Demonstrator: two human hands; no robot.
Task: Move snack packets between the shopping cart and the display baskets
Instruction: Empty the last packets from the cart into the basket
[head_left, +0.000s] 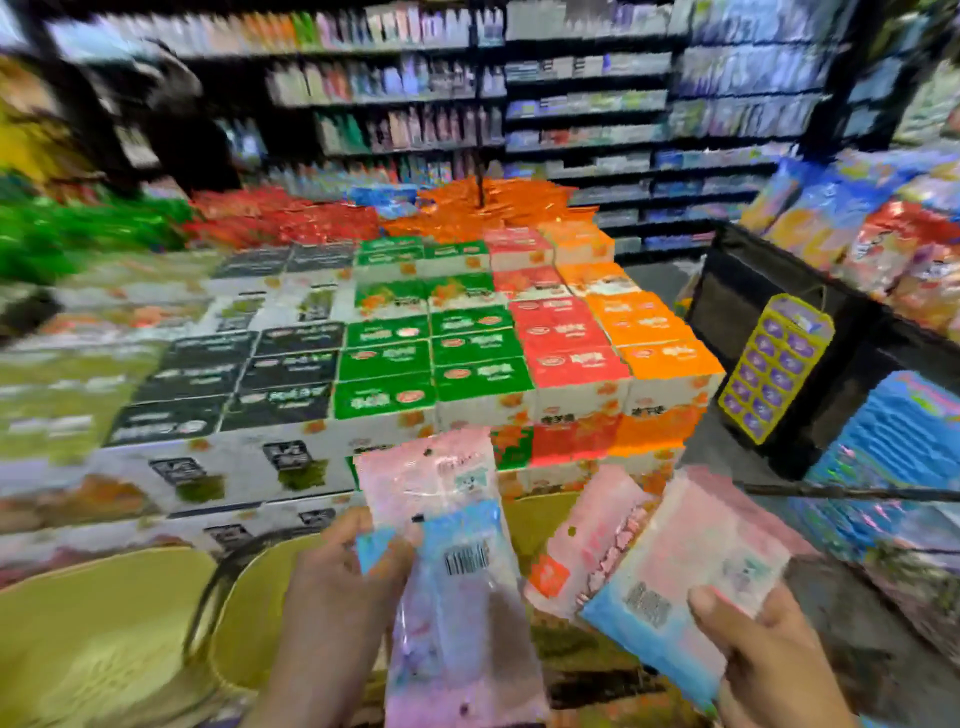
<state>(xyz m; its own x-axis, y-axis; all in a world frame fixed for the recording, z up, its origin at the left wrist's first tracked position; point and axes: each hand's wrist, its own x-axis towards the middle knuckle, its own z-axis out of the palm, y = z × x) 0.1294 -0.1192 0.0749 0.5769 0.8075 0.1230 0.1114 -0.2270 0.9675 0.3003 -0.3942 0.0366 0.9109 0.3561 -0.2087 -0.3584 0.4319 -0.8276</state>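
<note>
My left hand (337, 587) grips a tall pink and blue snack packet (447, 561) upright, barcode side toward me. To the right, my right hand (769, 654) holds two more pink and blue packets (670, 566), fanned and tilted left, with my thumb on the front one. Both hands sit low in the view, above the olive-yellow shopping cart (104, 623). A black display basket (769, 291) with colourful snack bags stands at the right. The picture is blurred by motion.
A big stack of boxes (467, 353) in black, green, red and orange fills the middle ahead of me. Dark shelves of bottles (571, 104) line the back wall. A purple and yellow card (774, 364) hangs on the basket's side. Blue packets (893, 441) fill the lower right rack.
</note>
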